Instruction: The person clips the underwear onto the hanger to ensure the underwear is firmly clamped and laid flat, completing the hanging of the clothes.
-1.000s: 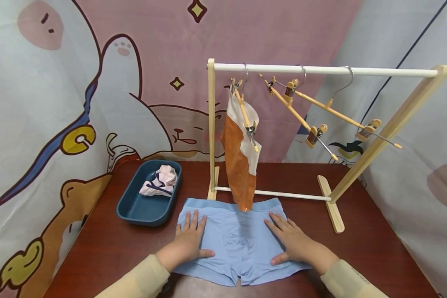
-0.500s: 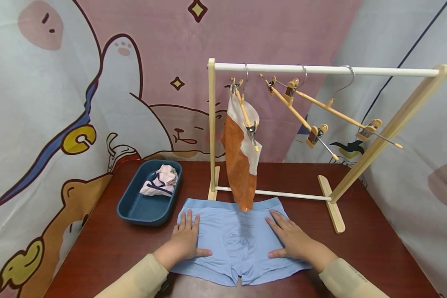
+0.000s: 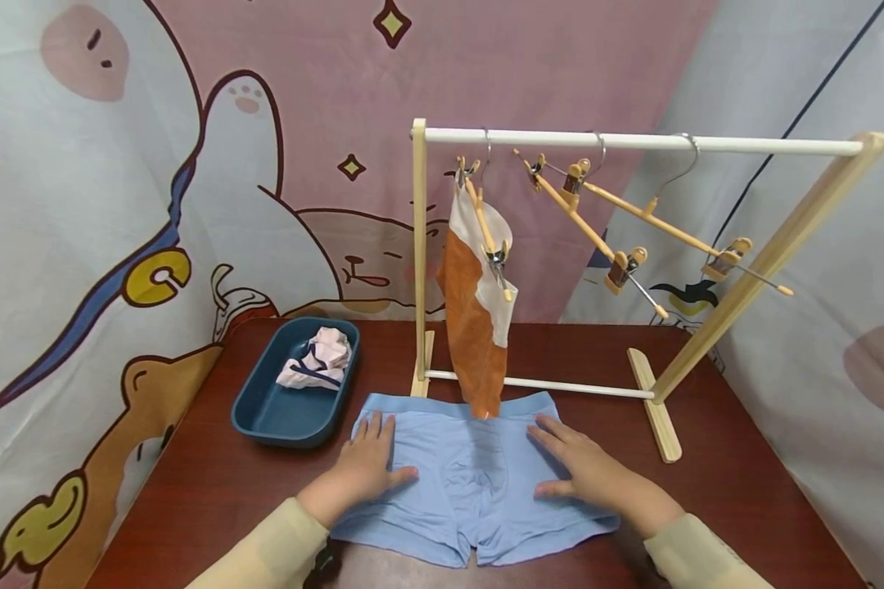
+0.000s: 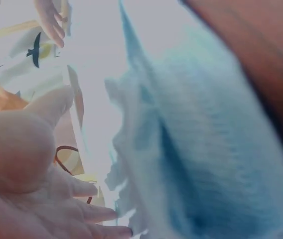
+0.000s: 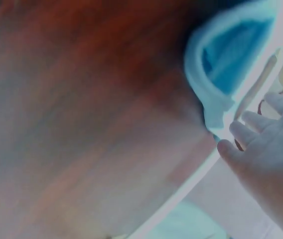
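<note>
Light blue boxer briefs (image 3: 457, 483) lie spread on the table, waistband toward the rack and leg openings toward me. Over their left side is my left hand (image 3: 364, 462), fingers extended and thumb out to the side. My right hand (image 3: 585, 466) is at their right side, its fingers likewise extended. In the left wrist view the left palm (image 4: 17, 159) faces the pale blue cloth, and no finger curls round it. The right wrist view shows the right fingers (image 5: 253, 132) spread close to a leg opening. Whether either palm presses the fabric is hard to tell.
Behind the briefs stands a wooden rack with a white rail (image 3: 545, 139). An orange-and-white garment (image 3: 475, 319) hangs from a clip hanger at its left; two bare clip hangers (image 3: 648, 217) hang to the right. A blue basin (image 3: 265, 409) at left holds crumpled white-and-navy cloth (image 3: 320, 360).
My left hand has shifted slightly left along the briefs and appears a little raised. The right hand has changed its angle slightly, moving a little to the right. The briefs stay almost in place.
</note>
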